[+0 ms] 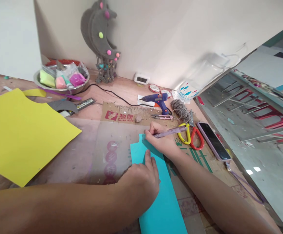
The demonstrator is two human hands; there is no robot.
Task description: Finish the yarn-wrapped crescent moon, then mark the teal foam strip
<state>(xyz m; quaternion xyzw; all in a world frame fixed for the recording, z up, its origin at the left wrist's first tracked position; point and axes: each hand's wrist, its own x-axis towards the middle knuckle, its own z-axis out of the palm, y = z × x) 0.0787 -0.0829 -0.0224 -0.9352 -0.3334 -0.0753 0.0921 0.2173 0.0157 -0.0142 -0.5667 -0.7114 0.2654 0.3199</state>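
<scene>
A long strip of turquoise paper (164, 208) lies on the covered worktop, with a stepped cut at its far end. My left hand (142, 182) presses on it, index and middle fingers stretched out over the sheet. Close to the paper's far edge, my right hand (162, 139) grips a purple pen (172, 131), its fingers closed round the barrel. The pen's tip is hidden behind the fingers. Scissors (190, 133) with one yellow and one red handle lie just right of that hand.
Yellow card (27, 136) covers the left side. Behind my hands are a blue glue gun (156, 99), thread snips (162, 116) and grey yarn (180, 110). A phone (214, 141) lies near the right edge. A metal bowl (61, 91) of colourful packets stands back left.
</scene>
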